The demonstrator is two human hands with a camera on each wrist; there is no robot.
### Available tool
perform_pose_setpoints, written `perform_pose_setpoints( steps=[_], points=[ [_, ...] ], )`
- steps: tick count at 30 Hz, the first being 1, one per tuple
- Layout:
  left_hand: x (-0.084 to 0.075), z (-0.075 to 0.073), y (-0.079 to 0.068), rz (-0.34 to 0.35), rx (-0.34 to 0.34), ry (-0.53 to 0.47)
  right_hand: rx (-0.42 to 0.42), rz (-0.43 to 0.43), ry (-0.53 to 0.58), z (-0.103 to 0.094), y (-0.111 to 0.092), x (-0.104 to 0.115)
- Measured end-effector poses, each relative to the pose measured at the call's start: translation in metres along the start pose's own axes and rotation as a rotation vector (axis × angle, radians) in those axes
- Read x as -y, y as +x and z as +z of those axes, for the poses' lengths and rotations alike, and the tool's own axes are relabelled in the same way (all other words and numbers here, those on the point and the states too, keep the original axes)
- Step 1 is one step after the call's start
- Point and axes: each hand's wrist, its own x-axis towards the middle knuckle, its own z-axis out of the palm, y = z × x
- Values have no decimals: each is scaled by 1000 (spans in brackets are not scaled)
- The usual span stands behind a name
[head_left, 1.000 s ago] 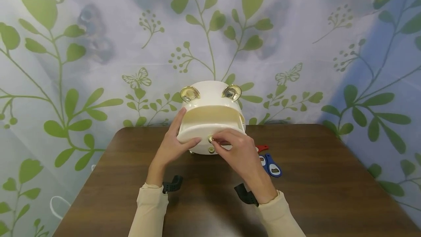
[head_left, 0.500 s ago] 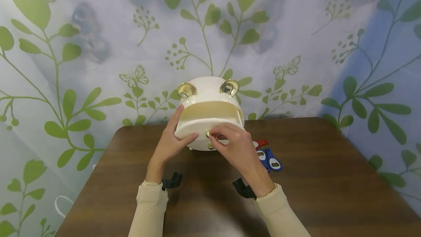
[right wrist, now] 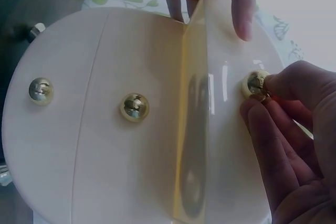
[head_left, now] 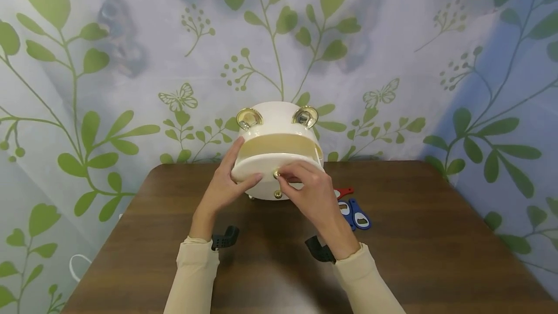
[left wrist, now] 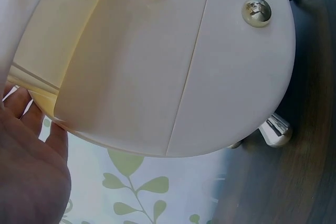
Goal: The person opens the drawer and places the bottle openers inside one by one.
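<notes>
A small white rounded drawer box with two gold ears stands on the table near the back edge. Its top drawer is partly pulled out, and its cream inside shows in the gap. My right hand pinches the drawer's gold knob between thumb and fingertips. My left hand rests on the box's left side, fingers along the side and thumb against the drawer front. Below, two closed drawers carry gold knobs of their own.
Blue bottle openers and a red one lie just right of the box, partly behind my right hand. A leaf-patterned curtain hangs behind the brown wooden table.
The top drawer's front has moved slightly in toward the box, with the right hand still on its knob. The left hand keeps its hold. The head view has shifted a little.
</notes>
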Motion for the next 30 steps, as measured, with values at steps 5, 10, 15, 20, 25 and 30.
perform_pose_setpoints(
  steps=[5,10,15,20,25,30],
  points=[
    [16,3,3,-9,6,-5,-14,13,-11,4,0,-2],
    [27,4,4,13,-9,-1,-30,16,-24,6,1,-5],
    [26,4,4,38,-5,-13,-59,18,-20,10,1,-10],
    [27,4,2,38,-21,12,-70,31,-2,15,3,-13],
    [26,4,2,44,-29,40,-86,55,0,20,5,-18],
    [26,4,2,55,-36,45,-114,74,27,25,7,-21]
  ],
)
